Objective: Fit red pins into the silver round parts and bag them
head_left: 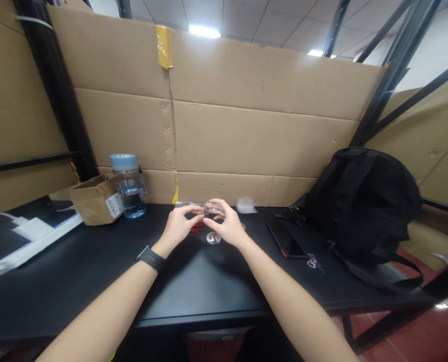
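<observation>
Head view, from biggest to smallest: one cardboard wall (261,125) backs one black desk (95,271). One black backpack (363,201) slumps at far right, and one open cardboard box (95,201) sits far left with one water bottle (130,188) just to its right. One dark phone (287,240) lies flat near the backpack. Two bare hands meet at the far middle of the desk. The left hand (178,227) (a dark watch on its wrist) and the right hand (229,227) each close a fingertip grip on one small part (206,211), held just above the desk between them. One shiny metal disc (213,238) rests on the desk directly under it. What the part is stays too blurred to tell. The likely hazard is a slip: pinched only at the fingertips, the part could drop, strike the disc and roll away across the dark surface, where it would be hard to spot.
</observation>
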Available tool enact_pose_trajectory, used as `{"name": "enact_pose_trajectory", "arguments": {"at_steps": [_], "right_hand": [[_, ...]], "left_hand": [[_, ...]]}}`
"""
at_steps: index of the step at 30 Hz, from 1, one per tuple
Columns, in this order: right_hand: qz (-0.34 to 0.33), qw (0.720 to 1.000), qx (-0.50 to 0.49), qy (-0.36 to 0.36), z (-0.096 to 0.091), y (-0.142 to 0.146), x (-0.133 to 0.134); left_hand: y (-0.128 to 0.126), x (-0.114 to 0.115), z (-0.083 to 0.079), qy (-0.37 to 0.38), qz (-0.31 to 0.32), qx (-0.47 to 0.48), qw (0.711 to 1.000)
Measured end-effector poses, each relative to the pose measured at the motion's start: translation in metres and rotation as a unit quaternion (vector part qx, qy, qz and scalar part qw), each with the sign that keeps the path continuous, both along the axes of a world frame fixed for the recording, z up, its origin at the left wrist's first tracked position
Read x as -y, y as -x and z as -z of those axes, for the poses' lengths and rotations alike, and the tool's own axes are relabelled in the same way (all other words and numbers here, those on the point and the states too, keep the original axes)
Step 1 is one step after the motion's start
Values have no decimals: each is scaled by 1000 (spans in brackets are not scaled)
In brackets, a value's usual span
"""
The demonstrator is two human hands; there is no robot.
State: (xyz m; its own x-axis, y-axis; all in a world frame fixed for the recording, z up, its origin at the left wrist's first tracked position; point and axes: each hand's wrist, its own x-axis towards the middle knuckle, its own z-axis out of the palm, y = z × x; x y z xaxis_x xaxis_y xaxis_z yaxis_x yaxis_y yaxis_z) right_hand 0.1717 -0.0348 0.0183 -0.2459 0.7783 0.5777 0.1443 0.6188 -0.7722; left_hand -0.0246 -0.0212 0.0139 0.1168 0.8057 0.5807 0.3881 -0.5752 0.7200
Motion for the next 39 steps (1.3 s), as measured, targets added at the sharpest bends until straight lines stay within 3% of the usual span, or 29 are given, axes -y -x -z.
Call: {"name": "enact_pose_trajectory", "arguments": {"at_steps": [5,11,18,24,29,34,39], "right_hand": [[-6,1000,0,-3,2,1,0],[-1,1000,18,-19,1,-1,0],[0,1000,9,3,2,-1,-2],[26,994,109,-9,2,-8,-7],[40,985,150,-72,2,-12,-10],[53,985,153,-61,2,-12,-11],[62,988,138,-34,0,-17,-13]], "left_hand": [[-1,1,0,-2,-5,-35,999],[-5,4,0,-56,-19,-68,996],[-7,5,1,-78,-9,-40,996],[-11,8,1,-87,-51,-63,993],[-11,10,-1,-94,-13,-79,992],[-15,11,-1,-47,-22,-9,999],[-18,8,6,-66,67,-96,991]]}}
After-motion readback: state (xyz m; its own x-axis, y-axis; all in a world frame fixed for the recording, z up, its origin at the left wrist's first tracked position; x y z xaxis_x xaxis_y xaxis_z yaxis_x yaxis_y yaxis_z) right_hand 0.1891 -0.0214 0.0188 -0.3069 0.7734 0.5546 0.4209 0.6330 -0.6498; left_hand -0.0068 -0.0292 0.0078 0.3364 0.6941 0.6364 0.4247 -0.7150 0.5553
